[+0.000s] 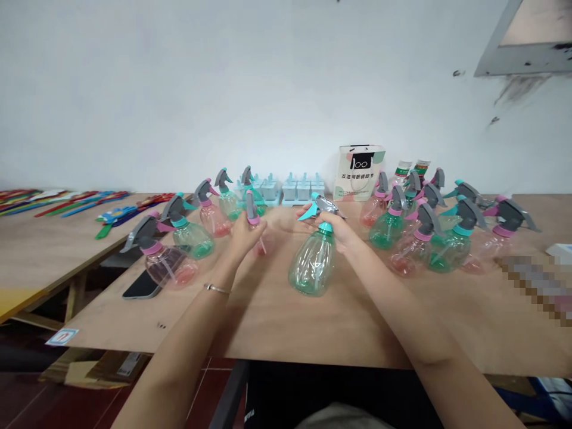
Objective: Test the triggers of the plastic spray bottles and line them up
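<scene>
My left hand (246,233) is closed around the neck of a pink spray bottle (263,245), whose grey head stands up above the fingers. Nearer to me, a green spray bottle (311,265) with a turquoise collar and trigger leans slightly. My right hand (342,231) wraps behind its neck, with fingertips showing past the trigger. On the left, more pink and green spray bottles form a row, the nearest a pink spray bottle (167,262). A cluster to the right includes a green spray bottle (386,229) and a pink spray bottle (409,253).
A phone (142,286) lies by the nearest left bottle. Light-blue ice-pop moulds (297,189) and a paper bag (358,173) stand along the wall, with two labelled bottles (403,170) beside the bag. Colourful flat items (118,213) lie on the left table (27,256).
</scene>
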`<state>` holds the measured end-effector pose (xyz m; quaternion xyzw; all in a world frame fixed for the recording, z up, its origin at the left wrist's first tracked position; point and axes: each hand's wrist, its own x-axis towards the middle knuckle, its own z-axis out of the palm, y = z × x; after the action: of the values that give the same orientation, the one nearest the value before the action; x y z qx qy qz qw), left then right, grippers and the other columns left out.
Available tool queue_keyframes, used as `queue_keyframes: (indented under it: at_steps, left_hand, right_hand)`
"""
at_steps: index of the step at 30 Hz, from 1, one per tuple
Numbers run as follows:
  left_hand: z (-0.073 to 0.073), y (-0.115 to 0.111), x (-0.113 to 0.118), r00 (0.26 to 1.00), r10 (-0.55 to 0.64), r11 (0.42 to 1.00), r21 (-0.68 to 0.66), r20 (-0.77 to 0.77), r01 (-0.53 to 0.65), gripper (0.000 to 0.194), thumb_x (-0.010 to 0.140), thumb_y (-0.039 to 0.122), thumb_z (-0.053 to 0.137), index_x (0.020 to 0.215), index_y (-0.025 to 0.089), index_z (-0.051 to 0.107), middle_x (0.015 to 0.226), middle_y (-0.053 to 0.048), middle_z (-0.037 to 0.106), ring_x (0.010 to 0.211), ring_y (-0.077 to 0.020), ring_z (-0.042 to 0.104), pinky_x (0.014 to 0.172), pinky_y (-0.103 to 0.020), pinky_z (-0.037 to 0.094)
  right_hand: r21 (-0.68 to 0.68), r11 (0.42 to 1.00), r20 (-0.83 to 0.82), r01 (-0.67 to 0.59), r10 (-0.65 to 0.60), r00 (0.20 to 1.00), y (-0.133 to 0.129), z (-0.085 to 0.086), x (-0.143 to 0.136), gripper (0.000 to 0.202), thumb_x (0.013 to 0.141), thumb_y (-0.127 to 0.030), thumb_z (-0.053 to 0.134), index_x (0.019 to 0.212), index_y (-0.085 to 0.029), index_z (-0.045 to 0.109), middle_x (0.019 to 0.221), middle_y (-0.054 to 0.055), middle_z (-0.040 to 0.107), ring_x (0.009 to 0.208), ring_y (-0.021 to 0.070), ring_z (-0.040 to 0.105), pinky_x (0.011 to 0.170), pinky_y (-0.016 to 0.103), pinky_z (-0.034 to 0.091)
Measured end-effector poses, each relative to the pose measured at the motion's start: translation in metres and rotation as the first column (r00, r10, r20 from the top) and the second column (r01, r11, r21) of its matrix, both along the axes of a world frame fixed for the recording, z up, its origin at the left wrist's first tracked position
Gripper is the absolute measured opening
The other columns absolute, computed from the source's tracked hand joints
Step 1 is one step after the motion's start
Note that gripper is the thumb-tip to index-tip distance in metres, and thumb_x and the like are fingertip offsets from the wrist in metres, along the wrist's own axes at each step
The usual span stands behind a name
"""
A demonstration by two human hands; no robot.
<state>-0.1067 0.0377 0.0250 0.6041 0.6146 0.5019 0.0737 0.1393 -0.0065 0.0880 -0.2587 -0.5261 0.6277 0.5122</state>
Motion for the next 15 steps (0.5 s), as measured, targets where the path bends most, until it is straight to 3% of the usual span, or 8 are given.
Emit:
queue_keyframes:
  at_steps: [4,7,11,15]
  left_hand:
    - [0.000,-0.052,0.029,0.985,-0.174,0.984,0.028,-0.007,0.174,0.026,0.078,0.034,0.065,0.099,0.022,0.058,0.074,0.001,0.056,0.074,-0.0198,0.056,0.076,-0.035,0.050]
    - [0.004,-0.069,0.046,0.979,-0.205,0.971,0.125,0.007,0.202,0.035,0.081,0.033,0.064,0.115,0.024,0.058,0.083,-0.001,0.060,0.081,-0.0215,0.060,0.082,-0.037,0.051]
    - [-0.008,-0.063,0.051,0.980,-0.191,0.970,0.162,0.057,0.180,0.034,0.084,0.038,0.063,0.114,0.022,0.058,0.089,-0.003,0.063,0.087,-0.0230,0.062,0.086,-0.039,0.053]
    - [-0.032,-0.046,0.045,0.966,-0.190,0.976,0.139,0.175,0.167,0.031,0.083,0.044,0.066,0.103,0.021,0.059,0.085,-0.002,0.064,0.081,-0.0207,0.063,0.080,-0.037,0.054]
  right_hand:
    - [-0.019,1.000,0.000,-0.015,0.015,1.000,0.000,0.003,0.000,0.031,0.052,-0.020,0.054,0.081,-0.023,0.065,0.092,0.004,0.078,0.106,0.0270,0.070,0.090,0.041,0.056]
    - [-0.004,1.000,-0.014,-0.015,0.015,1.000,0.002,0.003,0.002,0.032,0.052,-0.020,0.053,0.082,-0.023,0.064,0.089,0.004,0.077,0.105,0.0265,0.070,0.092,0.041,0.055]
    - [0.045,0.999,-0.014,0.018,-0.018,1.000,0.006,0.001,0.005,0.026,0.051,-0.022,0.053,0.076,-0.023,0.060,0.081,0.003,0.074,0.099,0.0264,0.070,0.090,0.041,0.055]
    - [0.022,0.980,-0.081,0.198,-0.196,0.977,0.010,-0.003,0.004,0.019,0.048,-0.026,0.050,0.066,-0.024,0.054,0.061,0.000,0.064,0.083,0.0246,0.070,0.081,0.038,0.056]
